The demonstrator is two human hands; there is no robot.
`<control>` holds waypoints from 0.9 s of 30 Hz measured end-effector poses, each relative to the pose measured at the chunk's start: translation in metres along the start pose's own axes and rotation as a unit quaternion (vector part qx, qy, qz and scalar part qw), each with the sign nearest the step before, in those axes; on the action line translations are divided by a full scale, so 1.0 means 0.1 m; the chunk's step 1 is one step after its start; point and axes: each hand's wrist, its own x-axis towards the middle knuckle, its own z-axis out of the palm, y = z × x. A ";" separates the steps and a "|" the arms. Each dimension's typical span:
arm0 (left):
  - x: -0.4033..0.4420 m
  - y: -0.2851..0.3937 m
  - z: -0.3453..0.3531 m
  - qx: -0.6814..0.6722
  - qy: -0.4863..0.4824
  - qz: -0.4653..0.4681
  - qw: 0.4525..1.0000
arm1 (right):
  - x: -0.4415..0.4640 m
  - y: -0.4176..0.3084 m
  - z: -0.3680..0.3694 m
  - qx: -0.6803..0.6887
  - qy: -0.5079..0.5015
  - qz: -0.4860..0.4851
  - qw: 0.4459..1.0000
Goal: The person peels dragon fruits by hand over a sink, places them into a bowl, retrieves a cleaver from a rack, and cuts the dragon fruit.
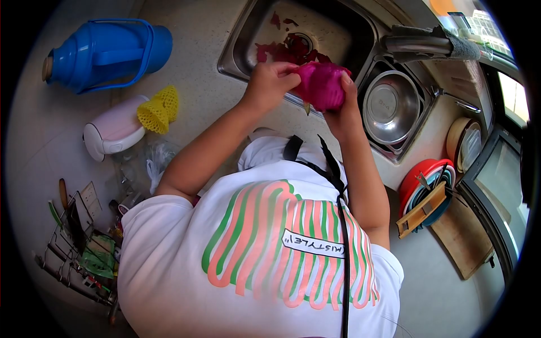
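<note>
A magenta dragon fruit (pixel 324 87) is held over the near edge of the steel sink (pixel 230 59), with a greenish tip hanging from its underside. My right hand (pixel 345 110) wraps around its right side and supports it from below. On the other side, my left hand (pixel 270 84) is closed, thumb and fingers pinching the skin at the fruit's left edge. Torn red peel (pixel 293 49) lies in the sink around the drain, just beyond the fruit.
A steel bowl (pixel 391 107) sits in the smaller basin at right. Stacked basins (pixel 425 174) and a wooden board (pixel 465 242) are farther right. On the left are a blue thermos (pixel 112 53), a pink-white kettle (pixel 115 127), a yellow mesh (pixel 159 110) and a rack (pixel 67 265).
</note>
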 end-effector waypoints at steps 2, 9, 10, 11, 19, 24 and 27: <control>0.03 -0.03 -0.04 -0.031 -0.022 -0.026 0.999 | -0.01 0.01 -0.01 0.049 -0.010 0.026 0.998; -0.02 -0.12 -0.13 -0.314 -0.151 -0.121 0.929 | -0.04 0.04 0.04 0.126 -0.027 0.025 0.991; -0.03 -0.15 -0.14 -0.338 -0.169 -0.125 0.917 | -0.07 0.02 0.03 0.131 -0.040 0.034 0.990; -0.04 -0.17 -0.15 -0.362 -0.186 -0.128 0.904 | -0.09 0.02 0.03 0.136 -0.052 0.043 0.988; -0.11 0.03 -0.03 -0.406 -0.142 -0.200 0.880 | -0.16 0.02 0.13 0.201 -0.028 0.046 0.978; -0.07 -0.02 -0.17 -0.394 -0.133 -0.227 0.880 | -0.15 0.08 0.09 0.197 -0.038 0.062 0.978; 0.00 -0.13 -0.28 -0.419 -0.181 -0.212 0.864 | -0.15 0.08 0.18 0.219 -0.018 0.073 0.973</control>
